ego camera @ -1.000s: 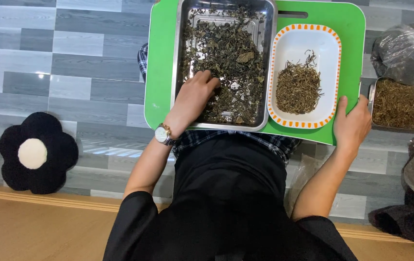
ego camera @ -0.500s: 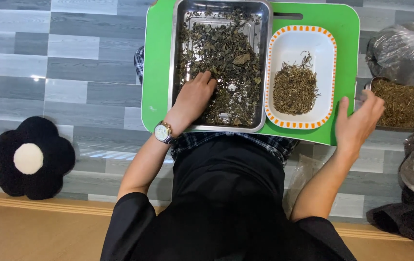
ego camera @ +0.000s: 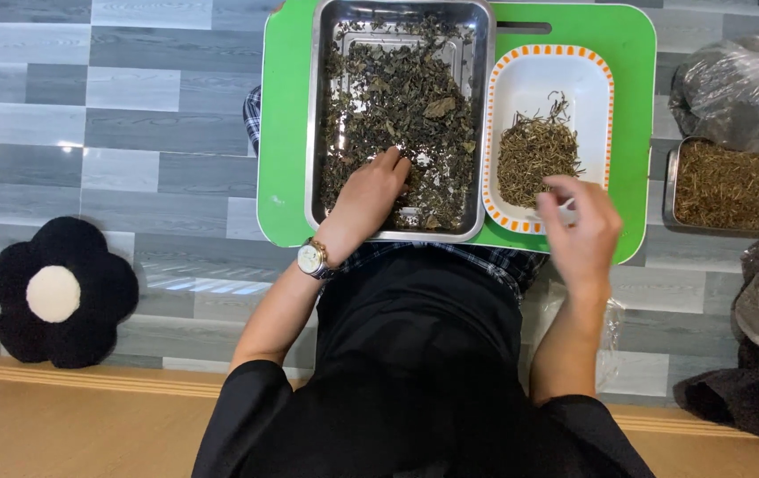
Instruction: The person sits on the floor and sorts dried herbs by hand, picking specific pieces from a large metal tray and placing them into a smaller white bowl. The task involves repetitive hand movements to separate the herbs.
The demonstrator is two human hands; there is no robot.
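— Two hands over that green board [ego camera: 286,133], seen from the head camera. What's the left hand [ego camera: 371,199] doing?

— Resting in the steel tray [ego camera: 313,106], fingers curled loosely into the dark dried leaves [ego camera: 397,88].

— And the right hand [ego camera: 579,226]?

— Just above the near rim of the white dish [ego camera: 530,80], fingertips pinched together beside the pile of pale stems [ego camera: 534,155]; what they pinch, I cannot tell.

Single view, head-worn camera: looking almost straight down over the person's own lap and forearms, at moderate range. The left hand [ego camera: 371,199] and right hand [ego camera: 579,226] are sitting mid-frame; the green board [ego camera: 286,133] is extending beyond them to the top edge. Grey floor planks [ego camera: 87,106] are filling the area left of the left hand. No second view is sharing the scene.
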